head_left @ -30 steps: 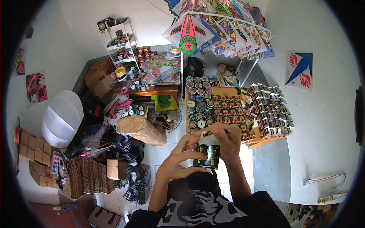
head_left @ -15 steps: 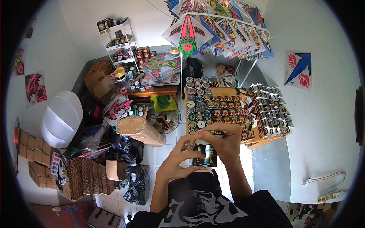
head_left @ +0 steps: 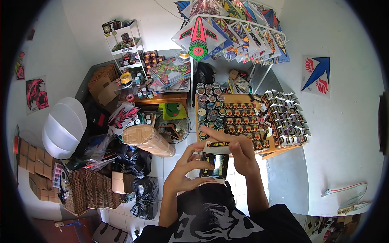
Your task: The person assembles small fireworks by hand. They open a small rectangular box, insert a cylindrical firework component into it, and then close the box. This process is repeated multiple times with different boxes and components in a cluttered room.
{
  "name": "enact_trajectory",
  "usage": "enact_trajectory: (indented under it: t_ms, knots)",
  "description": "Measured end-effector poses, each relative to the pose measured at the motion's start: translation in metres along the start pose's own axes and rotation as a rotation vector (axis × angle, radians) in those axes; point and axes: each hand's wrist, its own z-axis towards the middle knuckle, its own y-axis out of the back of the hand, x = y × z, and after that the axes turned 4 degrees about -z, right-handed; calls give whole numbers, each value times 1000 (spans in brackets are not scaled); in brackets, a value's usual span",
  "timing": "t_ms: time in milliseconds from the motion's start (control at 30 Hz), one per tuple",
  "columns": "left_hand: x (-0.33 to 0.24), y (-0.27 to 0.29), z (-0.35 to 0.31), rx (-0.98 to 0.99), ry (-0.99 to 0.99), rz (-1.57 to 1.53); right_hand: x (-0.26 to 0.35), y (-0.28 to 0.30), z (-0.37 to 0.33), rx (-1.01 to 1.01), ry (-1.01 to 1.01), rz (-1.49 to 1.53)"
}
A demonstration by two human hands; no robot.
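White walls (head_left: 340, 141) and a tiled floor (head_left: 168, 165) surround a wooden worktop (head_left: 239, 98) crowded with round tubs (head_left: 211, 106) and black boxes (head_left: 242, 120) bearing red-and-yellow emblems.
Before the person's chest, the left hand (head_left: 183, 172) clamps a small black box (head_left: 219, 167) in mid-air; the right hand (head_left: 243, 156) is at its upper end, forefinger extended, whether gripping I cannot tell. Yellow lettering (head_left: 219, 144) marks the box's upper edge and front.
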Motion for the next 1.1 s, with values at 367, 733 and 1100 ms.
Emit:
enact_trajectory:
  t_ms: [367,733,1100]
  knots:
    - [-4,-2,-3,51,-15,-50,-6,0,-5,-50,-14,11]
    - [-5,2,-10,9,-13,-28,5,-5,1,-10,-10,-55]
    - [-12,6,-2,-153,-43,156,3,-14,10,-20,109,-147]
